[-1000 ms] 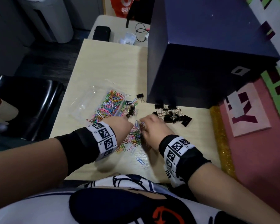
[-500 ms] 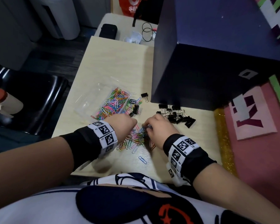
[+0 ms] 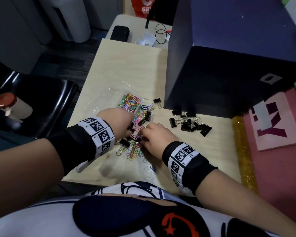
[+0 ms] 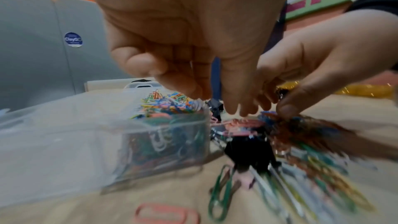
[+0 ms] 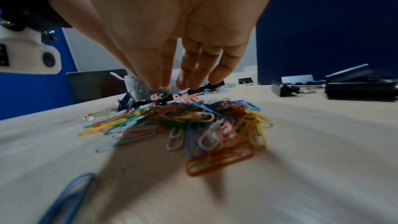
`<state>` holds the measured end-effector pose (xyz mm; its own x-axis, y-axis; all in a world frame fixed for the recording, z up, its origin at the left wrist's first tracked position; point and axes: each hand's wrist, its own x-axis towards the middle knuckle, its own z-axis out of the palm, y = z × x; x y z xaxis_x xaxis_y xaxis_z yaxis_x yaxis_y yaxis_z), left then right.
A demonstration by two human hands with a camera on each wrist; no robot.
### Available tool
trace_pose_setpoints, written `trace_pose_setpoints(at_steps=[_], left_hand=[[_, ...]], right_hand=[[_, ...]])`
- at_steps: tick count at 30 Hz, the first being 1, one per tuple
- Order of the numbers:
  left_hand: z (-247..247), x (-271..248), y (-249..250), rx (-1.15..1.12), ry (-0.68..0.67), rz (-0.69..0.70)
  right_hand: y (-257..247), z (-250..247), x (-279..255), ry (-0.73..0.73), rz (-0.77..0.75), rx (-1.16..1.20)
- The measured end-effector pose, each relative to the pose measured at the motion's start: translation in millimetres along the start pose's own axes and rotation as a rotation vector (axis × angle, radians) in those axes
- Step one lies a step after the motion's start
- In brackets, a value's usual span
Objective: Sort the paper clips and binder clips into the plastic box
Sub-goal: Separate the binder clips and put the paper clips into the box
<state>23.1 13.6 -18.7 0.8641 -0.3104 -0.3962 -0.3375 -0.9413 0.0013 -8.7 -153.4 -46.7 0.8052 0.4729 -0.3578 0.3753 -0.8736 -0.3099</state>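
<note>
A clear plastic box (image 3: 109,98) (image 4: 90,135) holds coloured paper clips (image 3: 130,102). A loose pile of paper clips (image 3: 133,151) (image 5: 183,122) with black binder clips (image 3: 125,142) mixed in lies in front of it. My left hand (image 3: 125,127) (image 4: 234,108) hangs over the pile beside the box, its fingertips down on pink clips; whether it grips any is unclear. My right hand (image 3: 143,134) (image 5: 159,86) pinches a bunch of paper clips at the pile's far edge. More binder clips (image 3: 190,124) lie in a heap to the right.
A big dark blue box (image 3: 220,69) stands at the back right of the wooden table (image 3: 123,65). One binder clip (image 3: 157,101) lies by its corner. A blue paper clip (image 3: 154,168) lies near the front edge. A black chair (image 3: 46,103) is on the left.
Both hands have moved away from me across the pile, toward the plastic box. A binder clip at the pile's left side has come into sight.
</note>
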Motion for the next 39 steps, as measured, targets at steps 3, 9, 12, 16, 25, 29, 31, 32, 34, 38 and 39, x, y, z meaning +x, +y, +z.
trace_pose_setpoints(at_steps=[3,9,12,16,25,29,31,32,34,38,39], left_hand=[[5.2,-2.7,-0.8,0.067,-0.022,0.002],[1.5,-4.1,-5.7,0.106,-0.001,0.033],[1.5,-4.2,-13.9,0.096,-0.01,0.028],[3.0,-9.7,-11.9,0.144,0.053,0.061],[26.2,-19.5,17.3,0.235,-0.177,0.151],[25.9,-17.3,17.9,0.207,-0.182,0.144],[20.9,-16.0,17.0,0.157,-0.187,0.139],[16.9,-15.4,17.4,0.135,-0.184,0.142],[6.3,-13.5,18.4,0.107,-0.168,0.161],[-15.0,-0.7,27.2,0.093,-0.167,0.25],[-19.7,3.1,31.2,0.087,-0.159,0.278]], right_hand=[[-6.3,3.9,3.0,-0.035,-0.045,-0.052],[-9.8,6.0,5.7,-0.025,-0.002,-0.131],[-11.0,4.2,6.7,-0.011,0.031,-0.135],[-10.3,4.1,6.1,0.006,0.039,-0.139],[-3.4,5.1,3.3,0.089,0.08,-0.095],[4.0,-2.9,-5.4,0.156,0.152,-0.001],[10.6,-7.2,-11.1,0.174,0.212,0.07],[14.6,-9.0,-14.5,0.186,0.249,0.11],[22.8,-11.2,-20.9,0.217,0.324,0.177],[35.5,-12.9,-31.6,0.221,0.43,0.231],[38.0,-12.7,-33.8,0.21,0.45,0.245]])
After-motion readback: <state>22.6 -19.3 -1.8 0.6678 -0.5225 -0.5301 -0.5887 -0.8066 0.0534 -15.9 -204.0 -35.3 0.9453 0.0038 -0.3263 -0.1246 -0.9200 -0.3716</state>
